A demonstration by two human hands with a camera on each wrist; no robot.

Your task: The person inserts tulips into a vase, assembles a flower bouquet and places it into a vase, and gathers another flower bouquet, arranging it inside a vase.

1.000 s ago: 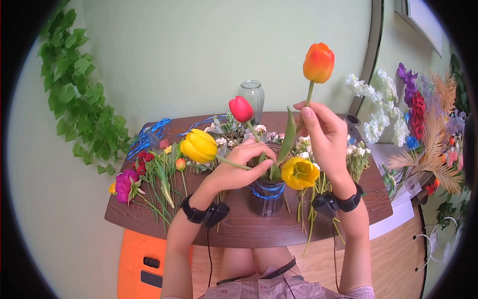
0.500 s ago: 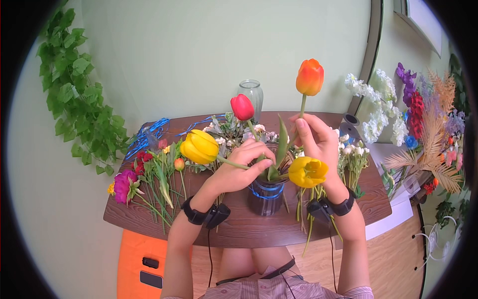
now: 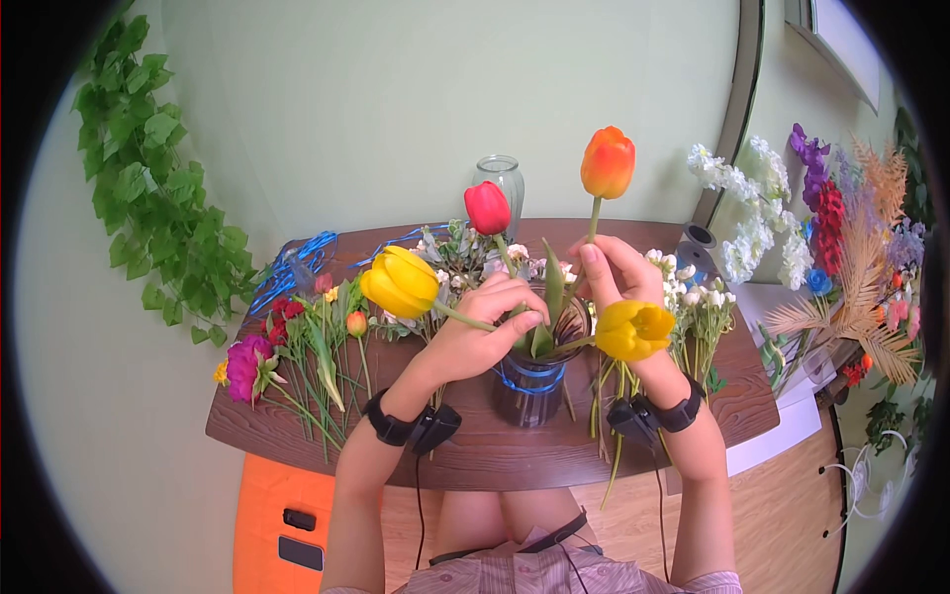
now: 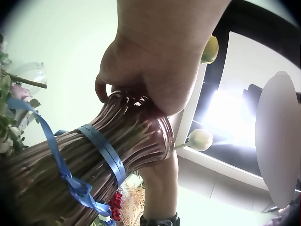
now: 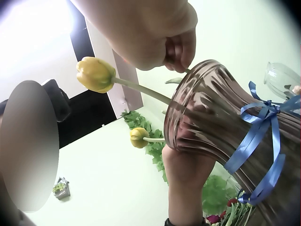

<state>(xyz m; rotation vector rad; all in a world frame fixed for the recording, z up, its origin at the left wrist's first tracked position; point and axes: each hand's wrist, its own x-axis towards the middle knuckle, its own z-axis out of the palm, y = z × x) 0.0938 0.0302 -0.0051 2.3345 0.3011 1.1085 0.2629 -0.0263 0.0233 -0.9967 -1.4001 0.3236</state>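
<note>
A dark ribbed glass vase [image 3: 527, 404] tied with blue ribbon [image 5: 257, 123] stands on the table before me. My left hand [image 3: 487, 322] lies over its left rim, fingers and thumb curled about the tulip stems at the mouth. From beside that hand rise a red tulip [image 3: 487, 208] and a yellow tulip [image 3: 399, 281] leaning left. Another yellow tulip [image 3: 634, 330] leans out right, crossing in front of my right wrist. Above the right rim, my right hand [image 3: 621, 275] pinches the stem of an orange tulip [image 3: 608, 162], its bloom upright above the fingers.
A clear glass vase [image 3: 502, 188] stands at the back. Mixed flowers, including a magenta bloom [image 3: 249, 368], lie left; white blossoms [image 3: 693, 295] lie right. Blue ribbon strands [image 3: 297, 269] are at the back left. More flowers [image 3: 829, 233] stand beyond the table's right end.
My right hand has come down and slightly left with the orange tulip, toward the vase mouth. The right yellow tulip has swung right. My left hand stays at the rim.
</note>
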